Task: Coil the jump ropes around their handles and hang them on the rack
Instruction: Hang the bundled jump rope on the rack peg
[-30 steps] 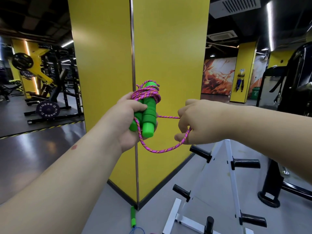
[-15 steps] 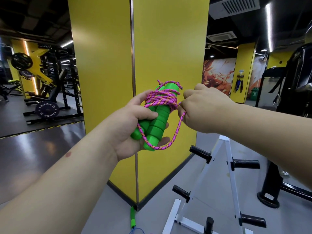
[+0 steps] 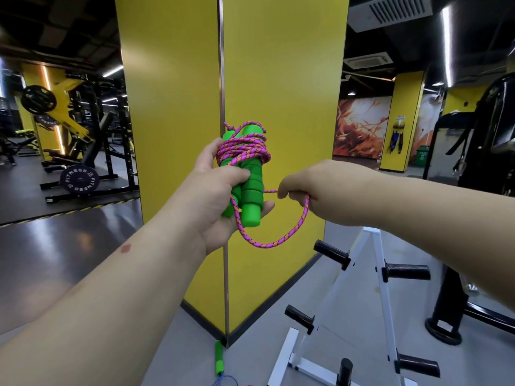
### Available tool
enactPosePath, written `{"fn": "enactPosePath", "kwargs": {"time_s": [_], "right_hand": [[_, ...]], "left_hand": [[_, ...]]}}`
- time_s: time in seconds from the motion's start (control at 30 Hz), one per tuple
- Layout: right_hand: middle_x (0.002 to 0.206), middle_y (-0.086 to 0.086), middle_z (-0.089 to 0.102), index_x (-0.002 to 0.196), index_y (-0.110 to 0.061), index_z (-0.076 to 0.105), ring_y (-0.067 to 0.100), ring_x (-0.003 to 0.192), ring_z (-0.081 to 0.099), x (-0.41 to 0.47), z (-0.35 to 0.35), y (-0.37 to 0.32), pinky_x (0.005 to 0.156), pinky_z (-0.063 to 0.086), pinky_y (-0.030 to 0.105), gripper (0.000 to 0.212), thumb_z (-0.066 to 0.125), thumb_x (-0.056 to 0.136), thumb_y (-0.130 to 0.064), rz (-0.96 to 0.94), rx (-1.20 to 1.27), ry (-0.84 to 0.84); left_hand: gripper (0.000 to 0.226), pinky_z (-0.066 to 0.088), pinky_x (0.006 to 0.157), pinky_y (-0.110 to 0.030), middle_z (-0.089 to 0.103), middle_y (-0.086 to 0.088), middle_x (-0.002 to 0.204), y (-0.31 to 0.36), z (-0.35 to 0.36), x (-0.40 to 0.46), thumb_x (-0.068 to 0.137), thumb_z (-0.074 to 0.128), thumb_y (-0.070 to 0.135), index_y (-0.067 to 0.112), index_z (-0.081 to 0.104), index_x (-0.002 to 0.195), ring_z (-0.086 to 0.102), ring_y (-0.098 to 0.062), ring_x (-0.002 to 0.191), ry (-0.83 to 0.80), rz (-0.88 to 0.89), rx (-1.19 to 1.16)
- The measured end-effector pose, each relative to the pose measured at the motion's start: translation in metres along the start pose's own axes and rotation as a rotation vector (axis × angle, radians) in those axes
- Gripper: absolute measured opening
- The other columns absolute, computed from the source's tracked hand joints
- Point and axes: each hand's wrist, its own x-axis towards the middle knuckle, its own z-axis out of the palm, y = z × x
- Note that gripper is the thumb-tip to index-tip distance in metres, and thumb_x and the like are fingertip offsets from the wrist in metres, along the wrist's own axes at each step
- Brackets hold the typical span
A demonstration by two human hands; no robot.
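My left hand (image 3: 220, 196) grips two green jump-rope handles (image 3: 250, 190) held upright side by side in front of a yellow pillar. A pink-and-orange braided rope (image 3: 242, 153) is coiled several times around their upper part. A loose loop of the same rope hangs below and runs to my right hand (image 3: 312, 190), which pinches it just right of the handles. Down to the right stands a white A-frame rack (image 3: 381, 288) with black pegs (image 3: 331, 254).
The yellow pillar (image 3: 278, 79) stands straight ahead. Another green handle with a blue rope (image 3: 219, 360) lies on the floor at its base. Weight machines and a plate stand at the left, a dark machine base at the right.
My right hand has moved down and away from the top of the handles, drawing the loose rope out into a loop below. The handles have tilted back upright.
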Motion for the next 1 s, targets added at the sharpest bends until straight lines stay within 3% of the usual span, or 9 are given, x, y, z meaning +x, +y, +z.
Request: {"fn": "enactPosePath", "kwargs": {"time_s": [0.13, 0.23, 0.33, 0.43, 0.5, 0.7, 0.87, 1.0], "right_hand": [[0.090, -0.006, 0.063, 0.119, -0.046, 0.057, 0.014, 0.080, 0.058, -0.008, -0.004, -0.008, 0.072, 0.052, 0.039, 0.030, 0.058, 0.091, -0.033, -0.032, 0.163, -0.125], [0.106, 0.010, 0.062, 0.110, -0.052, 0.052, 0.029, 0.105, 0.063, -0.014, -0.010, -0.017, 0.079, 0.053, 0.050, 0.047, 0.064, 0.066, -0.042, -0.040, 0.370, -0.320], [0.114, -0.008, 0.055, 0.107, -0.058, 0.053, 0.016, 0.109, 0.057, -0.018, -0.018, -0.021, 0.092, 0.050, 0.046, 0.051, 0.073, 0.061, -0.068, -0.073, 0.442, -0.553], [0.095, -0.034, 0.049, 0.100, -0.056, 0.061, -0.005, 0.095, 0.050, -0.021, -0.021, -0.023, 0.098, 0.045, 0.038, 0.048, 0.052, 0.065, -0.087, -0.037, 0.511, -0.662], [0.097, -0.028, 0.049, 0.093, -0.048, 0.069, -0.002, 0.093, 0.052, -0.020, -0.017, -0.023, 0.098, 0.045, 0.039, 0.051, 0.046, 0.068, -0.086, -0.042, 0.421, -0.604], [0.095, -0.012, 0.048, 0.076, -0.028, 0.070, 0.016, 0.088, 0.059, -0.014, -0.003, -0.016, 0.086, 0.051, 0.046, 0.043, 0.056, 0.085, -0.068, -0.002, 0.347, -0.381], [0.100, 0.008, 0.063, 0.073, -0.024, 0.069, 0.028, 0.089, 0.063, -0.004, -0.005, -0.011, 0.082, 0.054, 0.050, 0.044, 0.060, 0.083, -0.067, 0.071, 0.384, -0.204], [0.097, 0.009, 0.067, 0.070, -0.025, 0.070, 0.027, 0.087, 0.065, 0.001, -0.004, -0.015, 0.080, 0.056, 0.048, 0.042, 0.063, 0.081, -0.066, 0.104, 0.413, -0.161]], "left_hand": [[0.072, 0.061, 0.062, -0.049, 0.056, -0.022, 0.128, 0.000, 0.000, 0.001, 0.099, 0.049, -0.007, 0.043, 0.038, 0.150, 0.065, -0.039, 0.095, 0.039, 0.020, -0.004], [0.072, 0.061, 0.060, -0.047, 0.056, -0.020, 0.130, 0.000, 0.000, 0.002, 0.099, 0.049, -0.006, 0.043, 0.038, 0.151, 0.064, -0.040, 0.098, 0.052, 0.032, -0.001], [0.071, 0.061, 0.061, -0.047, 0.057, -0.019, 0.130, 0.000, 0.000, 0.003, 0.099, 0.049, -0.005, 0.043, 0.038, 0.150, 0.064, -0.040, 0.097, 0.055, 0.051, 0.013], [0.070, 0.061, 0.061, -0.048, 0.058, -0.019, 0.128, 0.001, 0.000, 0.004, 0.099, 0.048, -0.005, 0.043, 0.039, 0.149, 0.064, -0.039, 0.095, 0.057, 0.065, 0.015], [0.070, 0.061, 0.061, -0.048, 0.057, -0.020, 0.130, 0.003, 0.000, 0.005, 0.099, 0.048, -0.005, 0.043, 0.039, 0.148, 0.062, -0.040, 0.096, 0.062, 0.072, -0.003], [0.064, 0.061, 0.066, -0.051, 0.060, -0.023, 0.122, 0.008, -0.005, 0.003, 0.099, 0.047, -0.004, 0.038, 0.044, 0.147, 0.065, -0.039, 0.090, 0.040, 0.022, -0.051], [0.063, 0.059, 0.064, -0.047, 0.071, -0.017, 0.108, 0.005, -0.005, 0.000, 0.098, 0.048, -0.001, 0.038, 0.044, 0.147, 0.073, -0.034, 0.078, 0.024, -0.032, 0.015], [0.052, 0.056, 0.061, -0.040, 0.073, -0.014, 0.104, 0.004, 0.001, -0.003, 0.098, 0.049, 0.001, 0.034, 0.054, 0.138, 0.075, -0.028, 0.074, 0.006, -0.083, -0.014]]}}
